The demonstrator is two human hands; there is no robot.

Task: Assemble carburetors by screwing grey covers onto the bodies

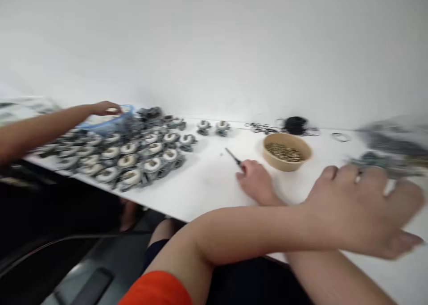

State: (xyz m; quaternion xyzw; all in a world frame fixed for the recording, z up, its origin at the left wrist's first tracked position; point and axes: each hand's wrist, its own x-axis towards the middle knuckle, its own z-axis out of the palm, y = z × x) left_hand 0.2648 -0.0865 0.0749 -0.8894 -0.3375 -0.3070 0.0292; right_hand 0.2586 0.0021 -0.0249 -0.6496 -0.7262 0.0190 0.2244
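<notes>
My left arm crosses over my right arm. My left hand (364, 211) hangs above the right side of the white table, blurred, its fingers apart and nothing visible in it. Close beyond it lie grey parts (371, 160). In the middle, my right hand (256, 180) rests near the tabletop, closed around a thin dark pointed tool (233, 156). A tan bowl (284, 164) beside it holds many small brass-coloured pieces (283, 152).
Many grey parts with white rings (130, 177) cover the table's left, and two similar ones stand at the back. Black rings (296, 125) lie by the wall. Another person's hand (105, 108) reaches into a blue-rimmed container (100, 125). Plastic bags (397, 138) lie far right.
</notes>
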